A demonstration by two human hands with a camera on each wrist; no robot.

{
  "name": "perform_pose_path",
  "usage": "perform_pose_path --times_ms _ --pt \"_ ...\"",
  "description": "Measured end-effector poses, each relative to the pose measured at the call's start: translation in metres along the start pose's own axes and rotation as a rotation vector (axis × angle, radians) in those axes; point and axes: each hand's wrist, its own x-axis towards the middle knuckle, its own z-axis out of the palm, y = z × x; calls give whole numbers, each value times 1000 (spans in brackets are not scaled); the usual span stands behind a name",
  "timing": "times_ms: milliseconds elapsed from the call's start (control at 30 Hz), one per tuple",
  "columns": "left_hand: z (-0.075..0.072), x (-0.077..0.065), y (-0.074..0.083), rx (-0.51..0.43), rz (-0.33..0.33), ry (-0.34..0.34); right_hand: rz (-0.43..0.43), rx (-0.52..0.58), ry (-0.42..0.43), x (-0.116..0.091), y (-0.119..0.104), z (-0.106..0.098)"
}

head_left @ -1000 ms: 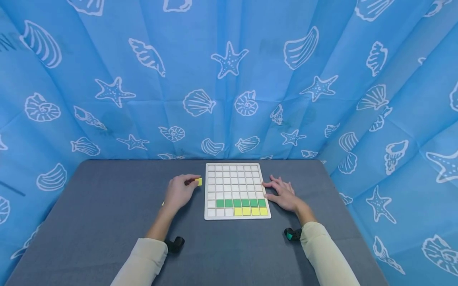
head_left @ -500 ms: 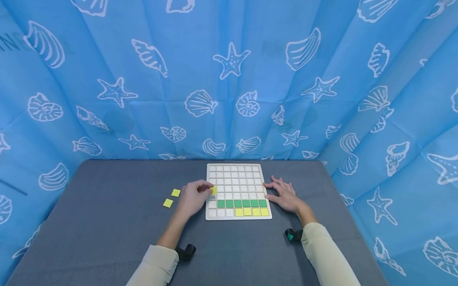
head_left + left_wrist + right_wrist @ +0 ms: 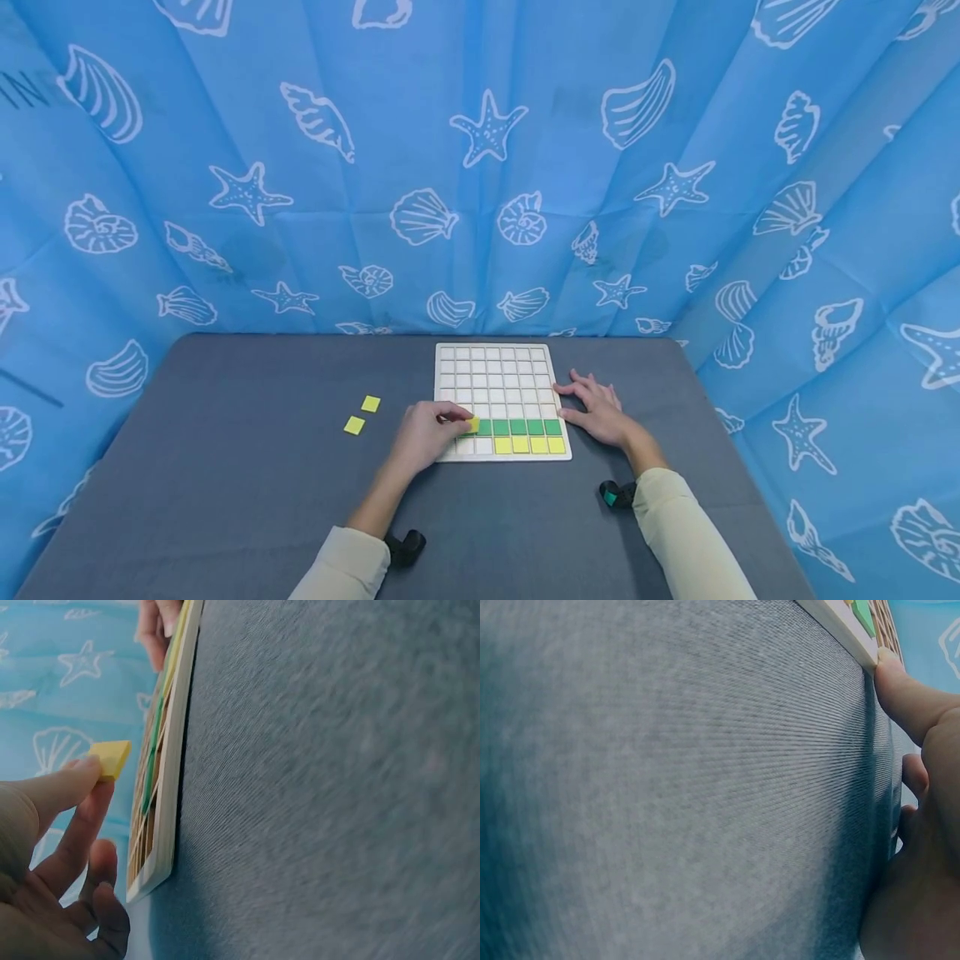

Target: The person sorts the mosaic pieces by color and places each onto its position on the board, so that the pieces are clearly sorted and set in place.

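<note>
Between thumb and index finger my left hand pinches a yellow square tile, held over the left part of the white grid board. In the left wrist view the tile stands above the board's face, its other fingers loosely curled below. A row of green tiles fills cells near the board's bottom. Beneath them, several yellow tiles sit at the right of the lowest row. My right hand rests at the board's right edge with relaxed, spread fingers, its thumb touching the side in the right wrist view.
Two loose yellow tiles lie on the grey cloth-covered table to the left of the board. A blue curtain with white shell prints hangs behind the table and along its right side.
My left hand has carried the yellow tile right and towards me, from beside the board to over its lower left rows. The two loose tiles now show fully. The right hand stays put.
</note>
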Motion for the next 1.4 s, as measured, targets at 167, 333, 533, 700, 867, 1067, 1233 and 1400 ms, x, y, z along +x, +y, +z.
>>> perform_pose_path --times_ms 167,333,533,700,867,1067,1233,1400 --pt "4 -2 2 28 13 -24 -1 -8 -5 1 2 -1" --pt "7 -3 5 41 -7 -45 4 -18 -6 2 0 -1" --pt "12 -5 8 79 -18 -80 -1 -21 -2 1 -3 -2" --pt "13 -5 8 145 35 -100 -2 -21 0 2 -1 -2" --pt "17 -7 8 217 83 -138 -15 -14 -2 1 0 -2" --pt "20 -7 12 353 139 -102 10 -11 -6 -1 -3 -2" --pt "23 -8 14 482 194 -63 10 -18 -6 0 -3 -2" --pt "21 -8 16 568 262 -69 -3 -11 -4 0 -4 -2"
